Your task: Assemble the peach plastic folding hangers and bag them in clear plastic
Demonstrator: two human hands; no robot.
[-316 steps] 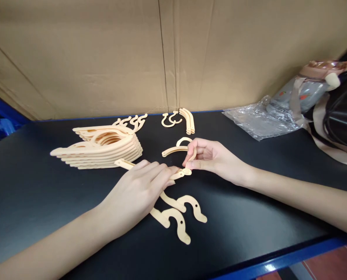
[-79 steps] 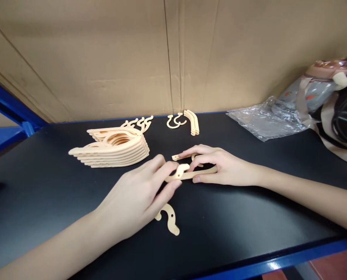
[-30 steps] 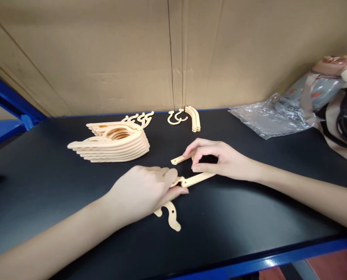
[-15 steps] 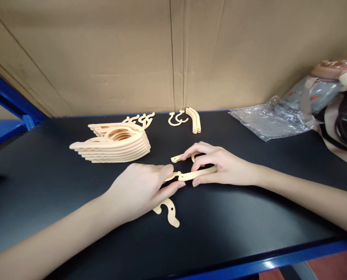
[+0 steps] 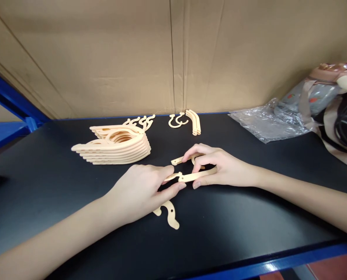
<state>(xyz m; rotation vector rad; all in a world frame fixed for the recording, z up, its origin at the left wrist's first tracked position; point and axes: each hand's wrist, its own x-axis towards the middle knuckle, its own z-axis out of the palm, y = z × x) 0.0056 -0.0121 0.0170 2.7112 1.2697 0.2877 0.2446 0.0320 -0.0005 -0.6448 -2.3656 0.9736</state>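
My left hand (image 5: 142, 190) is closed, its thumb and fingers pinching a thin cream hanger piece (image 5: 170, 177) that is mostly hidden by the fingers. Between the thumb and fingers of my right hand (image 5: 221, 167) is a cream hanger arm (image 5: 191, 177), its holed left end meeting the piece in my left hand. A second cream arm-like piece (image 5: 177, 160) shows beyond it, partly covered by my right index finger. Under my left wrist, a flat curved hanger hook (image 5: 171, 217) with a hole lies on the table, one end hidden by the hand.
A stack of cream folding hangers (image 5: 118, 156) lies at the left on the black table (image 5: 234, 233). Behind are several loose hooks (image 5: 146, 121), two more hooks (image 5: 176, 121) and curved arms (image 5: 194, 122). A plastic bag (image 5: 263, 120) and strapped bottle (image 5: 319, 93) are at right.
Both hands keep nearly the same grip and place on the hanger pieces. The whole view has shifted very slightly.
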